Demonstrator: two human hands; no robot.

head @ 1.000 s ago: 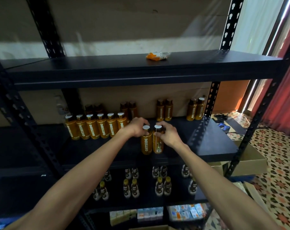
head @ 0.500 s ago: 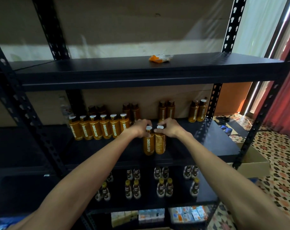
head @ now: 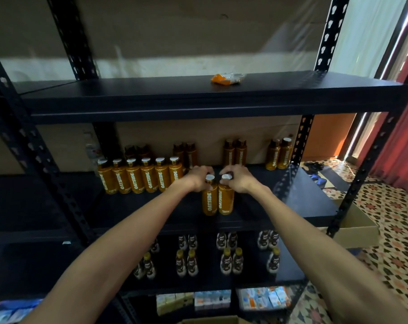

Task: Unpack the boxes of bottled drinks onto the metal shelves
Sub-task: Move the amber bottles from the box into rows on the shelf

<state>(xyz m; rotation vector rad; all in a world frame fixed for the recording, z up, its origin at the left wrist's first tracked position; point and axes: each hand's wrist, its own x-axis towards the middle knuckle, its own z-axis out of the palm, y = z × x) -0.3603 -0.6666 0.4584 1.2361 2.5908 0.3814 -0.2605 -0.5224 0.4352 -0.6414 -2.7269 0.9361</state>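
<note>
Oatside bottles [head: 225, 202], two touching, are standing upright near the front of the black metal shelf [head: 303, 202]; the left hand [head: 198, 177] and right hand [head: 239, 180] are each gripping one cap. Patterned floor tiles [head: 397, 230] are showing at right.

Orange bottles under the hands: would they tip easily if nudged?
Probably tippy: the bottles are tall and narrow on a smooth shelf. Likely stiff, since the left hand and right hand grip only their tops. Round bodies would probably roll if felled.

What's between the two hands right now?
Head view: white caps of two upright Oatside bottles, side by side on the middle shelf; left hand grips one, right hand the other.
</note>
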